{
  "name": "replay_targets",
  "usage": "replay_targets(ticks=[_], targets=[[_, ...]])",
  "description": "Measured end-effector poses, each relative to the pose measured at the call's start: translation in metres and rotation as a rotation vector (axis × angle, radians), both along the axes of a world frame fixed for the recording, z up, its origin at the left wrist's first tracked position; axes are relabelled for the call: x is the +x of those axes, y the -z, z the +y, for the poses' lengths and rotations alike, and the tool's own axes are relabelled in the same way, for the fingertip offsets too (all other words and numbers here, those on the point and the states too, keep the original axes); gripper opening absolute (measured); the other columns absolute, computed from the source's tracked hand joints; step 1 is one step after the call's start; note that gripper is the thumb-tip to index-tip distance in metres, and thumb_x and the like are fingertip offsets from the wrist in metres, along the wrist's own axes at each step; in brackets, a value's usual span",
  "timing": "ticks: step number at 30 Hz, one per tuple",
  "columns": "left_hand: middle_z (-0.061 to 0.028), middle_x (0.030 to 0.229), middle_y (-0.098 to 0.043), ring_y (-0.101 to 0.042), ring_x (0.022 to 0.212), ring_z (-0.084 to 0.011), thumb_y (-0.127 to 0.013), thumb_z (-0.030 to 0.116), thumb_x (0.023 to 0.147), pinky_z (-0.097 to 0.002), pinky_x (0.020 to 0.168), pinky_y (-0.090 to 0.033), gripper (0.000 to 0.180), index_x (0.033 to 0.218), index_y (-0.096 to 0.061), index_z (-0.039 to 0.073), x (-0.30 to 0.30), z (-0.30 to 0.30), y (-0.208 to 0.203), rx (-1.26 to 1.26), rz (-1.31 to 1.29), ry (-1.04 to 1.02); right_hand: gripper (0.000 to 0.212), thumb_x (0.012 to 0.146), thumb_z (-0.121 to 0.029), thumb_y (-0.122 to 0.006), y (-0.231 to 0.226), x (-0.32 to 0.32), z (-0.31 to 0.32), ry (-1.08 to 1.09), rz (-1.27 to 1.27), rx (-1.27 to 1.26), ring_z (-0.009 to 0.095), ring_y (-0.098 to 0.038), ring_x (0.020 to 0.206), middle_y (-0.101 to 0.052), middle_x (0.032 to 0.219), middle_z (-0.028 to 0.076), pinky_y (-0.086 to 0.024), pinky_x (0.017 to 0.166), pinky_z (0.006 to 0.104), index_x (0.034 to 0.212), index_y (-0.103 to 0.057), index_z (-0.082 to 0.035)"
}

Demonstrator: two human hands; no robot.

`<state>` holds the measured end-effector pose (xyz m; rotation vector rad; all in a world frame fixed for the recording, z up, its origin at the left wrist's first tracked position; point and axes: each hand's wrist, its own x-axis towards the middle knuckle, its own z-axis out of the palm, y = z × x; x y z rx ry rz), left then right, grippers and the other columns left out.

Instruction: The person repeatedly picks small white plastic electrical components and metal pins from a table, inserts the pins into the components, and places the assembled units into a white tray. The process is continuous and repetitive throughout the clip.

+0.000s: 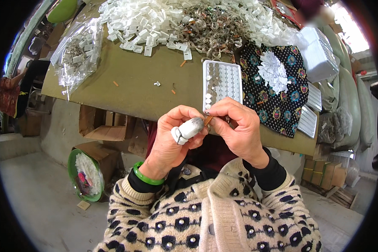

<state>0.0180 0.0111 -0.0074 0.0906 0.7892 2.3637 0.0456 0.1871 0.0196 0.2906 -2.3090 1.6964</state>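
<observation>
My left hand (164,138) and my right hand (239,130) meet in front of my chest, just off the table's near edge. Between their fingertips they pinch a small orange-brown strip (208,120), with a tiny metal part at its upper end. A white cover with a grey, smudged tip (191,128) wraps one digit of my left hand and partly hides the grip. Just beyond my fingers lies a white tray (240,80) of round cells. Small grey discs fill its left columns, and a few whiter ones sit near its front.
Translucent plastic pieces (143,25) and small metal parts (208,31) lie heaped at the back. A clear bag (77,59) lies left. On the right, patterned cloth (277,113) holds white slips (274,72) beside stacked trays (319,52). A green basket (73,168) stands on the floor.
</observation>
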Motion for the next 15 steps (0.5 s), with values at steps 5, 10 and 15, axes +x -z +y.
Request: replay_targets(ticks=[5, 10, 15], targets=[[-0.0075, 0.080, -0.064, -0.054, 0.060, -0.0088, -0.065, 0.014, 0.094, -0.0197, 0.048, -0.039, 0.014, 0.098, -0.059, 0.002, 0.003, 0.001, 0.000, 0.024, 0.022, 0.038, 0.012, 0.083, 0.007, -0.066, -0.001, 0.006, 0.002, -0.064, -0.247, -0.307, 0.010, -0.059, 0.078, -0.065, 0.092, 0.005, -0.047, 0.068, 0.0223, 0.094, -0.069, 0.002], [-0.0053, 0.078, -0.061, -0.053, 0.062, -0.0079, -0.062, 0.015, 0.096, -0.0193, 0.052, -0.040, 0.014, 0.098, -0.058, 0.002, 0.007, -0.001, -0.004, -0.036, 0.145, 0.064, 0.009, 0.082, 0.008, -0.065, -0.004, 0.012, -0.001, -0.128, -0.416, -0.731, 0.012, -0.059, 0.083, -0.062, 0.099, 0.008, -0.049, 0.073, 0.0246, 0.090, -0.068, 0.004], [-0.0045, 0.079, -0.058, -0.053, 0.064, -0.0096, -0.065, 0.021, 0.094, -0.0208, 0.052, -0.038, 0.019, 0.096, -0.056, 0.004, 0.008, -0.003, -0.007, 0.013, 0.072, 0.105, 0.012, 0.077, 0.012, -0.063, -0.009, 0.013, -0.008, -0.054, -0.463, -0.832, 0.009, -0.054, 0.070, -0.061, 0.096, 0.007, -0.045, 0.062, 0.0221, 0.085, -0.068, 0.004]])
